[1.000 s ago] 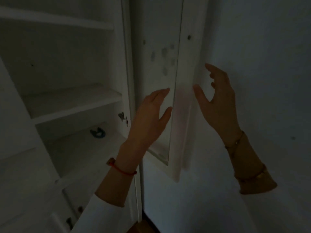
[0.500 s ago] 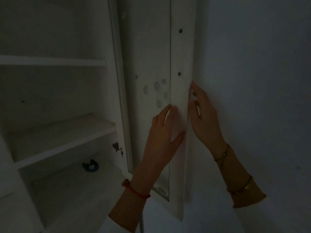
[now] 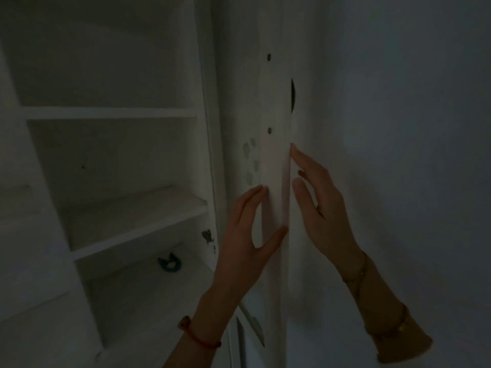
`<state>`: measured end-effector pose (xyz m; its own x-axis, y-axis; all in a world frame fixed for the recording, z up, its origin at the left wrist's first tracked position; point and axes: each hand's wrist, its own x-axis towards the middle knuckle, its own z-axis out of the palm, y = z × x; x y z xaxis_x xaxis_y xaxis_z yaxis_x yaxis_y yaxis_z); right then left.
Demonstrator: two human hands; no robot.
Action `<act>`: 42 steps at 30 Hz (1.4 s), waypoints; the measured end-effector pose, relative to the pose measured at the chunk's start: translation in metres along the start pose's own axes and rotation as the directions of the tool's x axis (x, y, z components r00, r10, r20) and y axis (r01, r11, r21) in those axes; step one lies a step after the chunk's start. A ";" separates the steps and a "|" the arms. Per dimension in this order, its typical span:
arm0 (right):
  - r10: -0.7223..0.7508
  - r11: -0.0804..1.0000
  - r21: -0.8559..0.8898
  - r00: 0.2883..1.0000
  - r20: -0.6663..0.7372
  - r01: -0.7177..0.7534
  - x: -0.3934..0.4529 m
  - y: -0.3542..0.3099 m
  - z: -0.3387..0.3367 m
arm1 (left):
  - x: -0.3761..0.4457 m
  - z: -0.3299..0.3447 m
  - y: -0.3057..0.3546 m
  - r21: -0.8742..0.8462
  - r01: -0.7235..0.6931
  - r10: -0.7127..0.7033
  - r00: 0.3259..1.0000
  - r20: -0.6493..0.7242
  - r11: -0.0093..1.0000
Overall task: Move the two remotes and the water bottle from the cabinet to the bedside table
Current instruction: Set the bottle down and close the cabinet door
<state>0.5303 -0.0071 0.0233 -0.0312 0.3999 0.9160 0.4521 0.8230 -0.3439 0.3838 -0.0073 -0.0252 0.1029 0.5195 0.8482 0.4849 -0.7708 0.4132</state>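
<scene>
The room is dim. A white cabinet [image 3: 111,112] stands open on the left, its shelves showing no remote and no water bottle. Its open door [image 3: 275,155] swings out edge-on in the middle of the view. My left hand [image 3: 247,235] lies flat on the door's inner face, fingers spread, thumb at the door's edge. My right hand [image 3: 318,203] rests against the door's outer side, fingers straight and pointing up. Neither hand holds any object.
A small blue-green ring-shaped item [image 3: 169,262] lies on the lower shelf. A metal hinge [image 3: 208,236] sits on the cabinet frame. A dark handle [image 3: 292,95] shows on the door's outer edge. A plain white wall [image 3: 398,155] fills the right side.
Both hands closed in on the door from apart and now touch it on either side. The view shifted upward and to the right along the cabinet.
</scene>
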 end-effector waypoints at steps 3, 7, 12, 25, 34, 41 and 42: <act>-0.098 0.995 0.029 0.995 0.017 0.098 0.000 -0.013 0.018 | -0.010 -0.024 -0.003 0.024 0.018 -0.017 0.999 -0.046 1.000; -0.178 0.980 0.094 0.983 0.047 0.173 0.002 -0.027 0.045 | -0.022 -0.059 -0.006 0.095 0.027 -0.020 0.997 -0.074 0.995; -0.259 0.953 0.184 0.963 0.073 0.242 0.006 -0.043 0.080 | -0.033 -0.096 -0.009 0.261 0.049 -0.017 0.992 -0.122 0.964; -0.383 0.897 0.349 0.872 0.304 0.272 0.013 -0.073 0.195 | -0.053 -0.181 -0.047 0.577 0.285 -0.136 0.948 -0.288 0.765; -0.402 0.914 0.253 0.800 0.445 0.318 0.034 -0.082 0.279 | -0.047 -0.231 -0.106 0.691 0.409 -0.185 0.907 -0.377 0.596; -0.376 0.925 0.138 0.805 0.459 0.354 0.043 -0.079 0.327 | -0.040 -0.251 -0.146 0.717 0.459 -0.139 0.877 -0.460 0.525; -0.371 0.927 0.129 0.808 0.459 0.352 0.044 -0.079 0.334 | -0.039 -0.254 -0.152 0.718 0.467 -0.131 0.872 -0.473 0.516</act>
<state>0.1956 0.0805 0.0218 -0.6017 0.2030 0.7725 0.2934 0.9557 -0.0227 0.0854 -0.0037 -0.0371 -0.3842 0.3793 0.8418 0.9220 0.1095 0.3714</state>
